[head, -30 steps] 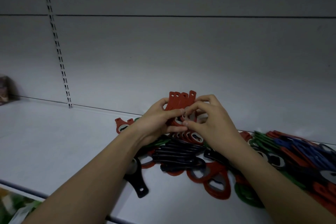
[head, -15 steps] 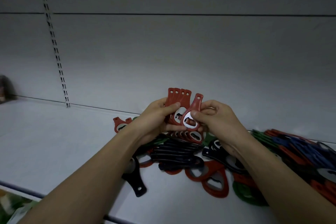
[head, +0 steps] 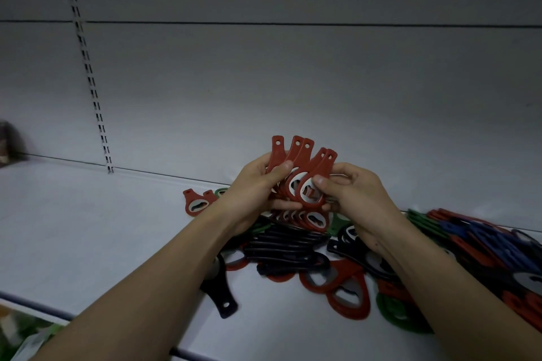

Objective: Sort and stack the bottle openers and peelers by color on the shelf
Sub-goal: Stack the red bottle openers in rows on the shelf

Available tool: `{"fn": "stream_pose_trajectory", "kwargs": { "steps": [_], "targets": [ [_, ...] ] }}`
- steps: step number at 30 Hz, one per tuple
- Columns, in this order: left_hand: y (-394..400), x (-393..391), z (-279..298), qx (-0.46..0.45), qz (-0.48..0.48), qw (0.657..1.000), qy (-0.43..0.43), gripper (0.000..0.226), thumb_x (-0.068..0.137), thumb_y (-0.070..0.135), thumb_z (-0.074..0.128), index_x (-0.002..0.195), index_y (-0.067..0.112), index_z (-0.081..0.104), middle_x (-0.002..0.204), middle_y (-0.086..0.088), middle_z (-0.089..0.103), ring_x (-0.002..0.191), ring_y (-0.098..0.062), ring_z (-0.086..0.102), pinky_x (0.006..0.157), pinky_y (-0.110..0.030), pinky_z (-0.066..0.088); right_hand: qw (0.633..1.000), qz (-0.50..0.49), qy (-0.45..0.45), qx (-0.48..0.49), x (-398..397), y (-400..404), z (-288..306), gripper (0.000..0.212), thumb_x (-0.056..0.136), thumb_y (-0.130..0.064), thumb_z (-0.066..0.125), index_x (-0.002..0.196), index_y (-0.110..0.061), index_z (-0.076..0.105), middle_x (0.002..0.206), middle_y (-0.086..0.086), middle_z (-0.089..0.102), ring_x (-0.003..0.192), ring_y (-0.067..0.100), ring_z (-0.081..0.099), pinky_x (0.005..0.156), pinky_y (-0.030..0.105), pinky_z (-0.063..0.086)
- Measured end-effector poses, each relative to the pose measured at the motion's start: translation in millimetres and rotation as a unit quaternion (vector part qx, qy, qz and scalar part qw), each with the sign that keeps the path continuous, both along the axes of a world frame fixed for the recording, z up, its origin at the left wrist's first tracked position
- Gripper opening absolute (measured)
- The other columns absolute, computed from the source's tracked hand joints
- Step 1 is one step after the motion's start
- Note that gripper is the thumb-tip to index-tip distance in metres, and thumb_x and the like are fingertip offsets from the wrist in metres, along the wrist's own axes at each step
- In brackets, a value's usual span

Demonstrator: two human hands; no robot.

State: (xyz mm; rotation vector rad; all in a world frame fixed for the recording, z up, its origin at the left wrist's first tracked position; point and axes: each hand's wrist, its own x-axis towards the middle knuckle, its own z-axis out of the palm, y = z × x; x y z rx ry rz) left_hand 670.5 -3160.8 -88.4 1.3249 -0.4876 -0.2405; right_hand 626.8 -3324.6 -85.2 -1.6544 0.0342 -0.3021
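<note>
Red openers point(head: 296, 164) fan out in the left hand point(head: 258, 187), just above the pile point(head: 293, 252). Right hand point(head: 349, 193) pinches one; line it up flat first.

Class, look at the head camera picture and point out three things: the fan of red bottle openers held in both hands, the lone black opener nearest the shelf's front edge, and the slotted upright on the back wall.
Red bottle openers point(head: 305, 182): head view, on a ring head.
Black opener point(head: 224, 300): head view, handle end.
Slotted upright point(head: 88, 67): head view, mid-strip.
</note>
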Motion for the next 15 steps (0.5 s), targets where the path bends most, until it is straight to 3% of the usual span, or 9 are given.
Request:
{"fn": "stream_pose_trajectory", "kwargs": {
  "steps": [5, 10, 12, 15],
  "targets": [
    [-1.6, -0.4, -1.2, 0.008, -0.020, 1.000, -0.012, 0.030, 0.090, 0.012, 0.068, 0.120, 0.012, 0.064, 0.111, -0.008, 0.073, 0.098, -0.024, 0.072, 0.068, -0.026, 0.059, 0.999, -0.001, -0.019, 0.027, -0.1, 0.1, 0.8, 0.014, 0.091, -0.010, 0.068, 0.104, -0.010, 0.069, 0.090, 0.004, 0.077, 0.076, 0.014, 0.073, 0.058, 0.017, 0.052],
    [-2.9, 2.6, -5.3, 0.042, 0.010, 0.998, -0.047, 0.043, 0.083, -0.004, 0.073, 0.119, 0.017, 0.062, 0.100, -0.008, 0.072, 0.083, -0.020, 0.073, 0.066, -0.027, 0.057, 0.999, 0.016, -0.002, 0.030, -0.1, 1.5, 2.3, 0.018, 0.093, -0.018, 0.066, 0.108, -0.007, 0.067, 0.096, 0.009, 0.074, 0.078, 0.017, 0.074, 0.065, 0.023, 0.058],
    [-3.1, 3.5, -5.1, 0.051, 0.023, 0.997, -0.049, 0.042, 0.083, -0.004, 0.073, 0.117, 0.018, 0.061, 0.103, -0.008, 0.071, 0.082, -0.021, 0.073, 0.066, -0.028, 0.058, 0.999, -0.032, 0.009, -0.042, 2.8, -6.1, 3.3, 0.020, 0.097, -0.025, 0.060, 0.109, -0.010, 0.065, 0.094, 0.009, 0.071, 0.076, 0.019, 0.073, 0.069, 0.030, 0.061],
    [-2.4, 4.9, -5.3, 0.054, 0.033, 0.997, -0.049, 0.043, 0.083, -0.004, 0.072, 0.118, 0.017, 0.059, 0.108, -0.010, 0.069, 0.087, -0.025, 0.074, 0.065, -0.029, 0.058, 0.974, -0.084, 0.017, -0.209, 7.5, -13.3, -1.0, 0.012, 0.099, -0.016, 0.055, 0.100, -0.011, 0.066, 0.077, 0.009, 0.069, 0.059, 0.017, 0.067, 0.069, 0.036, 0.061]
  ]
}}
